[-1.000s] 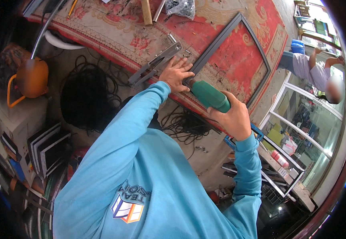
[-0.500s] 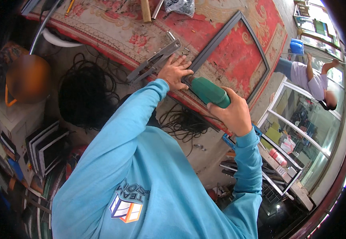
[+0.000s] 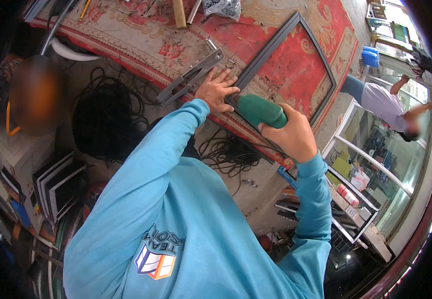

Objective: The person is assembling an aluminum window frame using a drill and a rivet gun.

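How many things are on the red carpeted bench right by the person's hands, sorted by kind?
Dark rectangular metal frame: 1, under the left hand
Green power tool: 1, gripped by the right hand
Grey metal bracket piece: 1
Total: 3

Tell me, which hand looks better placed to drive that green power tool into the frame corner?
The right hand, probably. It already grips the green power tool, whose nose points at the dark frame corner. The left hand lies flat on the frame beside it, steadying.
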`<state>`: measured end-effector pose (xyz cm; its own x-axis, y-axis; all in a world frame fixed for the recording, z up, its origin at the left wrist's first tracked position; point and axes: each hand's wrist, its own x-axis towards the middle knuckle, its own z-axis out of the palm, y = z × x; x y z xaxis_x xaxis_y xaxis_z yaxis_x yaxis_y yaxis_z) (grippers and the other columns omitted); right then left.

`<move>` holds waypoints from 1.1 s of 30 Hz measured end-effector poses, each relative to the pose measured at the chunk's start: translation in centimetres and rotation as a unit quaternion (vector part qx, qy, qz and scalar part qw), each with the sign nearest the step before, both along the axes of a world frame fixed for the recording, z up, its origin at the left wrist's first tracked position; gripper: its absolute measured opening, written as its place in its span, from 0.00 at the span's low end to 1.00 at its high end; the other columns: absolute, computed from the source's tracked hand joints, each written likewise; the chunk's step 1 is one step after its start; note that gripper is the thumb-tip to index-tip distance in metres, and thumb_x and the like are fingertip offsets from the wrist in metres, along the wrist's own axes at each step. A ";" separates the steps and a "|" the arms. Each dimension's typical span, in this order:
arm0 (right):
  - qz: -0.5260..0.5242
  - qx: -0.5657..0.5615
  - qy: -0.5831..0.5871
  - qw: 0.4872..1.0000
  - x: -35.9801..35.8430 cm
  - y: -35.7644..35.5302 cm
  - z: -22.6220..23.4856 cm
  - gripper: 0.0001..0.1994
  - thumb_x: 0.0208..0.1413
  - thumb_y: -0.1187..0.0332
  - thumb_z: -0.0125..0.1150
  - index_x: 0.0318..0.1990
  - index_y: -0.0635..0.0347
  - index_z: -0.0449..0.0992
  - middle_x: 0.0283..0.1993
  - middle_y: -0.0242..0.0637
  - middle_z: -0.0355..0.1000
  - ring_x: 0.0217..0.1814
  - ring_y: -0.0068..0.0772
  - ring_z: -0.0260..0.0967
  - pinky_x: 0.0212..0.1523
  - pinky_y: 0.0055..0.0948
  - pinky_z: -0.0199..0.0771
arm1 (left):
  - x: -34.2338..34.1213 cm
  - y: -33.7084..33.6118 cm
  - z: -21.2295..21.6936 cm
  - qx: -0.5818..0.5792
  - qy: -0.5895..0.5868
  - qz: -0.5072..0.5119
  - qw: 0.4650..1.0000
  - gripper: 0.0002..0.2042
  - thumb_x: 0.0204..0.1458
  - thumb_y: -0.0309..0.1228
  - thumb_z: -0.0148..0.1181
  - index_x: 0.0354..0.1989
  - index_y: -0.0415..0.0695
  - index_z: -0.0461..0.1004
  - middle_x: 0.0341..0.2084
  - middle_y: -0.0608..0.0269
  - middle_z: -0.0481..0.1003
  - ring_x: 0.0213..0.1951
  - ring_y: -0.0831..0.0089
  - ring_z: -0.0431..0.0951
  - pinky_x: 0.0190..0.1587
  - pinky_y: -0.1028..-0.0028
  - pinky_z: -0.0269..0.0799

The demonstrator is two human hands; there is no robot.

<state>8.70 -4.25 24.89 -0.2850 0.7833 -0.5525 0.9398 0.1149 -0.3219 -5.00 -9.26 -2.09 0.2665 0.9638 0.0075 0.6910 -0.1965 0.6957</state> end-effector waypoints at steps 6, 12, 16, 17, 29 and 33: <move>0.047 -0.008 -0.042 0.998 -1.2 1.7 0.2 0.25 0.36 0.54 0.68 0.41 0.63 0.78 0.34 0.55 0.76 0.40 0.55 0.75 0.43 0.43 0.74 | 0.1 0.0 0.0 0.008 0.000 0.003 1.000 0.33 0.36 0.53 0.71 0.55 0.60 0.73 0.65 0.67 0.62 0.70 0.63 0.49 0.72 0.52 0.31; 0.083 -0.030 -0.119 0.989 -2.0 2.9 0.3 0.26 0.35 0.52 0.67 0.39 0.63 0.78 0.34 0.54 0.76 0.41 0.55 0.75 0.44 0.44 0.74 | -0.1 0.1 0.2 0.010 -0.003 0.000 1.000 0.33 0.36 0.53 0.71 0.54 0.57 0.74 0.65 0.67 0.62 0.70 0.63 0.50 0.72 0.52 0.32; 0.094 -0.016 -0.104 0.990 -2.1 2.9 0.2 0.27 0.34 0.51 0.68 0.40 0.61 0.78 0.34 0.53 0.77 0.41 0.54 0.75 0.45 0.44 0.74 | -0.2 0.1 0.4 0.002 0.007 -0.002 1.000 0.33 0.36 0.53 0.71 0.54 0.57 0.74 0.64 0.67 0.62 0.70 0.63 0.50 0.72 0.52 0.32; 0.101 -0.004 -0.119 0.988 -2.1 2.8 0.2 0.27 0.34 0.51 0.68 0.41 0.61 0.78 0.34 0.52 0.77 0.41 0.53 0.75 0.44 0.44 0.74 | -0.2 0.1 0.5 -0.003 0.007 -0.002 1.000 0.33 0.35 0.53 0.71 0.54 0.57 0.74 0.65 0.68 0.62 0.70 0.63 0.50 0.72 0.52 0.32; 0.094 0.038 -0.098 0.990 -1.6 1.3 -0.3 0.29 0.34 0.50 0.68 0.43 0.60 0.78 0.36 0.52 0.77 0.41 0.53 0.75 0.45 0.44 0.75 | -0.1 0.0 0.1 0.003 -0.013 0.006 1.000 0.34 0.34 0.51 0.73 0.54 0.58 0.74 0.64 0.66 0.63 0.70 0.64 0.51 0.72 0.52 0.32; 0.083 0.018 -0.094 0.992 -1.5 1.5 -0.5 0.29 0.34 0.50 0.69 0.43 0.60 0.78 0.35 0.52 0.77 0.41 0.53 0.76 0.44 0.44 0.75 | -0.1 0.0 0.0 0.015 -0.032 0.014 0.999 0.33 0.33 0.50 0.73 0.54 0.58 0.74 0.63 0.65 0.64 0.69 0.63 0.52 0.72 0.51 0.32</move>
<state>7.18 -2.72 24.43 -0.3058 0.7549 -0.5802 0.9501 0.2812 -0.1349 -5.12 -9.23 -2.10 0.2376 0.9699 0.0527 0.6514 -0.1993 0.7321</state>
